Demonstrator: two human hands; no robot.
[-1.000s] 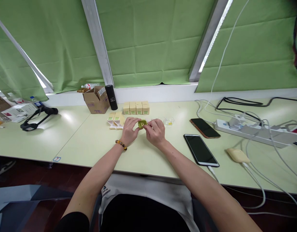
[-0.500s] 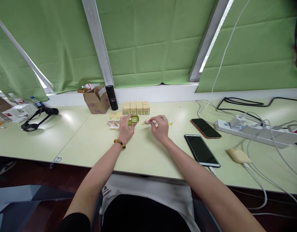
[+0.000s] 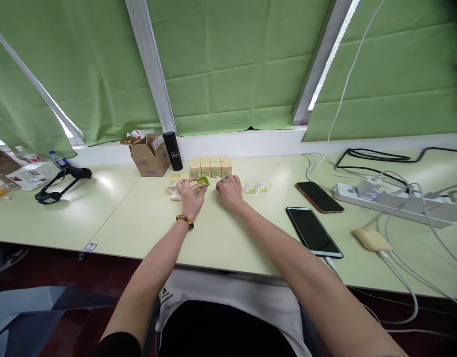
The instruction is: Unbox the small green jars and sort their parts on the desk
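My left hand (image 3: 191,197) is closed on a small green open case (image 3: 202,182), holding it by its edge just above the table with the hollow side showing. A bracelet of brown and yellow beads circles that wrist. Close by on the right, my right hand (image 3: 229,192) has its fingers bent and pressed together over the table; what they hold, if anything, is hidden. Two small clear cups (image 3: 251,187) with yellow inside lie to its right. Opened cream boxes (image 3: 173,184) stand partly behind my left hand, and a row of several small cream boxes (image 3: 211,167) stands behind both hands.
A cardboard box (image 3: 150,157) and a black cylinder (image 3: 172,151) stand at the back left. Two phones (image 3: 313,232), a white power strip (image 3: 388,202), a cream charger (image 3: 372,240) and loose cables cover the right side. A black headset-like frame (image 3: 60,184) lies far left.
My right hand has moved left, closer to the green case, and both clear cups now show fully. The green case has tilted and shifted slightly left in my left hand.
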